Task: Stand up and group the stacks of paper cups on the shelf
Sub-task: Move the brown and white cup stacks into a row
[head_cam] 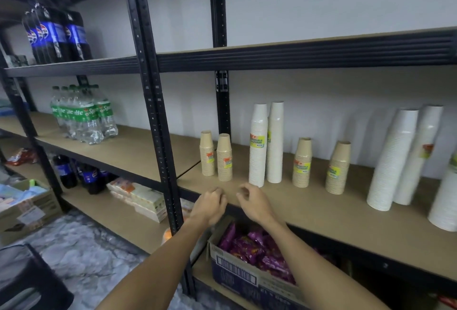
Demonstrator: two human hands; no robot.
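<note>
1. every stack of cups in view stands upright on the middle shelf [321, 213]; none lies on its side, so the standing-up part looks done as far as this view reaches
2. at the left end two short brown stacks [215, 157] stand just beside each other, a finished pair
3. right of them two tall white stacks [266, 145] stand side by side and close together, also a pair
4. further right two more short brown stacks [302, 162] and [338, 167] stand apart from each other and well apart from the first brown pair, with the white pair between, so the brown cups are not yet all together
5. at the right end two tall leaning white stacks [405, 157] rest against each other, and another white stack [445, 201] is cut off by the frame edge; they stand well apart from the first white pair
6. the left hand [210, 204] and the right hand [254, 202] hover at the front edge of the shelf, fingers loosely curled, holding nothing
7. what seems left is the grouping: bringing the like stacks together
</note>
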